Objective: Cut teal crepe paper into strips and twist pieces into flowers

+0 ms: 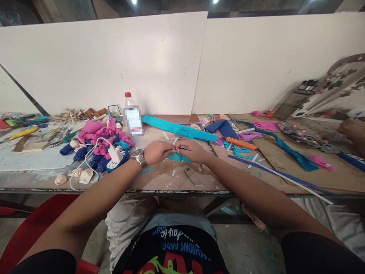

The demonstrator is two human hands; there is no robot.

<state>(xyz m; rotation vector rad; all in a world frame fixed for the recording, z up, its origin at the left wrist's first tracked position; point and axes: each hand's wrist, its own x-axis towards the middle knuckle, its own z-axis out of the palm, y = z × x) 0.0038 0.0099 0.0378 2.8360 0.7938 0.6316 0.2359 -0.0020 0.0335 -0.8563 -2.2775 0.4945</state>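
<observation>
Both my hands meet over the table near its front edge, fingertips nearly touching. My left hand (158,152), with a metal watch on the wrist, pinches the left side of a small turquoise piece of crepe paper (177,156). The right side of that piece is in the closed fingers of my right hand (191,150). Part of the paper hangs below my fingertips, and my fingers hide the rest. Just beyond my hands lies a long folded turquoise strip (179,128).
Left are a red-capped bottle (132,114), pink bundles (98,131), and a power strip (115,164) with a plug and cable. An orange roll (241,143) and blue strips (268,169) lie right. Another person's hand (352,131) shows at far right. White boards (99,61) stand behind.
</observation>
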